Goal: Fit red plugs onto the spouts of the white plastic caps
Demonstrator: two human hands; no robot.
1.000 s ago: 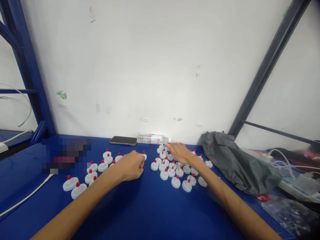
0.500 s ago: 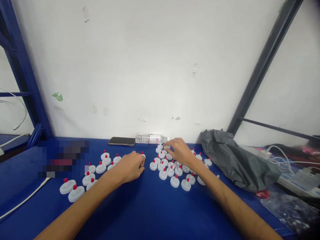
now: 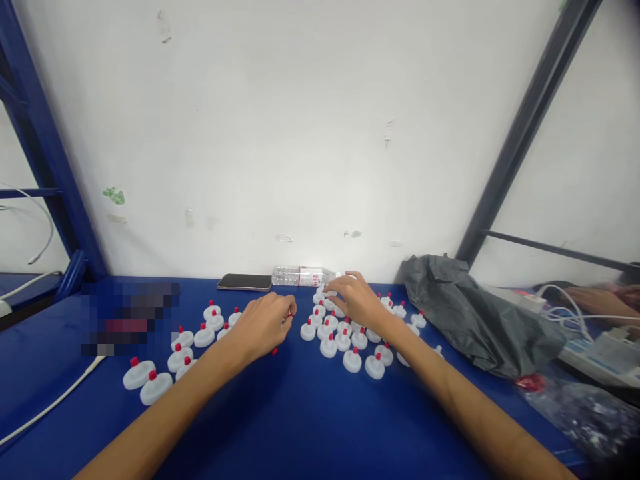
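Note:
My left hand (image 3: 265, 323) hovers over the middle of the blue table with its fingers pinched together. What sits between the fingertips is hidden. A small red tip (image 3: 275, 351) shows just under the palm; I cannot tell whether it is held. My right hand (image 3: 354, 300) reaches over the back of the right-hand group, fingers curled down around a white cap (image 3: 330, 292) that is partly covered. Round white caps with red tips (image 3: 328, 347) stand close together below and around it. To the left of my left hand, several more white caps with red tips (image 3: 204, 335) stand in a looser group.
Against the wall lie a phone (image 3: 245, 282) and a clear plastic bottle (image 3: 300, 276) on its side. A dark grey plastic bag (image 3: 480, 320) and a clear bag (image 3: 585, 413) lie at the right, near a power strip. Another person's hand (image 3: 595, 303) shows at the far right.
My left hand has lifted and shifted slightly right, and a red tip now shows under it. My right hand stays nearly in place. Another person's hand has come into view at right.

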